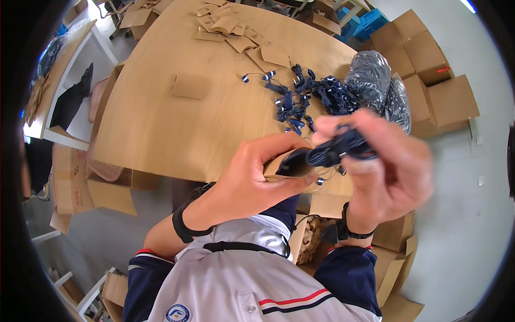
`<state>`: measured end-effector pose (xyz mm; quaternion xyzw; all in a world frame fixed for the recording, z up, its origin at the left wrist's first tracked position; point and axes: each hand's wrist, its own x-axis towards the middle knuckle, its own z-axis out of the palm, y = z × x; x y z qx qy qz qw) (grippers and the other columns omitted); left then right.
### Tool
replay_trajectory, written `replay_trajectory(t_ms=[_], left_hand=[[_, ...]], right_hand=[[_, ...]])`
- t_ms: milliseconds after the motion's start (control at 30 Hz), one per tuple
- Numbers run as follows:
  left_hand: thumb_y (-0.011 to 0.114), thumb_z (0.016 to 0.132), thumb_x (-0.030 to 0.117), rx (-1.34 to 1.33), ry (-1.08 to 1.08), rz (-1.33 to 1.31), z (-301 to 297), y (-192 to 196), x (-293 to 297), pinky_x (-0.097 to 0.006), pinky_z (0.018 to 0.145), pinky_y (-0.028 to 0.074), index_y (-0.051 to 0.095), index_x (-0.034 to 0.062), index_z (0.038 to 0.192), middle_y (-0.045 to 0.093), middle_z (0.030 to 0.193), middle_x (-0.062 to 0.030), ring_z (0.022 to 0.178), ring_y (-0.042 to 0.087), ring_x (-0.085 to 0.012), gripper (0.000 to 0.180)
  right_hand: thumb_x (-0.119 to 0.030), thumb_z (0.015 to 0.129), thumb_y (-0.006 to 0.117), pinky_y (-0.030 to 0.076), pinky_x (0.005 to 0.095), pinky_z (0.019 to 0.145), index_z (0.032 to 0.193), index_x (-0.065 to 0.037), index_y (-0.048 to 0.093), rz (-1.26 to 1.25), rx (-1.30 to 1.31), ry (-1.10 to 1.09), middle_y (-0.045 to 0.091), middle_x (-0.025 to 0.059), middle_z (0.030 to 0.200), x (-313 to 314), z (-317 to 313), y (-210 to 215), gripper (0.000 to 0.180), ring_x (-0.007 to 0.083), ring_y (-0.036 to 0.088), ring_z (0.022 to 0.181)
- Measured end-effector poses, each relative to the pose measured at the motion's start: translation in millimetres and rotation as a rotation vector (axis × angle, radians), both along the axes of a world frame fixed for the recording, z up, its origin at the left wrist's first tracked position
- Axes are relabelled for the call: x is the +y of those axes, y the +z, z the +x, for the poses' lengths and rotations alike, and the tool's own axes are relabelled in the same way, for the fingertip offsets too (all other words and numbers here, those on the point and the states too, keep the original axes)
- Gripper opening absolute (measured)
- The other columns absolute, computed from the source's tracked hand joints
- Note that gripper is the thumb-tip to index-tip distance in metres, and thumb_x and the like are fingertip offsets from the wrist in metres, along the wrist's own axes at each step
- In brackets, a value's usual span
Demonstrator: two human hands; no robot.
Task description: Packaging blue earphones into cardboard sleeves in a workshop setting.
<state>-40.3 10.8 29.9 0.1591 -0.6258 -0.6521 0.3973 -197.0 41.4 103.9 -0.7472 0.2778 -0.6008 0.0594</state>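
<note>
My left hand [249, 169] is closed around a small brown cardboard sleeve [272, 167], whose mouth gapes toward the right. In my right hand [394, 166], slightly blurred, is a coiled bundle of dark earphones [351, 144], pinched between thumb and fingers. One end of the bundle is at the sleeve's mouth; how far it reaches inside I cannot tell. Beyond my hands, a loose heap of tied dark earphones [335, 95] lies on the table [145, 118]. A single flat cardboard sleeve [191, 86] lies left of the heap, and several more flat sleeves [236, 32] are scattered at the far end.
Clear plastic bags [369, 78] with dark contents stand at the table's right edge, beside open cartons [448, 104]. Below the near edge, a carton holds many brown cardboard pieces [310, 240]. At left are another carton [110, 196], a pink basin [107, 169] and a white-legged table [72, 53].
</note>
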Motion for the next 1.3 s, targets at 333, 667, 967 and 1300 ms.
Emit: replay_trajectory(t_ms=[333,667,967,1300], left_hand=[[0.073,0.086,0.024,-0.006,-0.275,0.426,19.9,6.2,-12.9,-0.024,0.061,0.053,0.063,-0.0006,0.114,0.069,0.091,-0.0056,0.072,0.067,-0.0116,0.038],[0.065,0.09,0.024,-0.157,-0.289,0.371,33.7,-45.1,-8.2,-0.022,0.051,0.049,0.062,0.0027,0.116,0.068,0.076,-0.005,0.059,0.067,-0.0119,0.034],[0.064,0.09,0.023,-0.273,-0.324,0.286,31.3,-63.4,-7.8,-0.025,0.049,0.051,0.062,-0.0023,0.103,0.066,0.074,-0.0065,0.057,0.065,-0.0138,0.028],[0.061,0.089,0.021,-0.164,-0.413,0.199,28.2,-94.8,-14.0,-0.026,0.046,0.053,0.058,-0.005,0.094,0.064,0.071,-0.0081,0.052,0.066,-0.0178,0.026]], right_hand=[[-0.011,0.078,0.071,0.051,0.0386,0.086,0.102,-0.002,0.071,0.427,0.279,-0.039,0.073,0.0107,0.101,3.2,-2.0,-22.6,0.026,0.0305,0.068,0.097],[0.0,0.066,0.077,0.048,0.045,0.092,0.095,-0.006,0.075,0.369,0.464,-0.222,0.069,0.0036,0.084,10.4,27.0,-35.1,0.03,0.0209,0.064,0.078],[-0.008,0.083,0.074,0.056,0.0385,0.081,0.094,0.003,0.069,0.423,0.595,-0.253,0.07,0.0149,0.09,21.1,31.8,-34.2,0.017,0.0278,0.068,0.084],[-0.006,0.081,0.075,0.054,0.0307,0.078,0.105,0.002,0.063,1.06,0.304,-0.226,0.07,0.0136,0.094,32.6,26.6,-67.5,0.027,0.0217,0.069,0.086]])
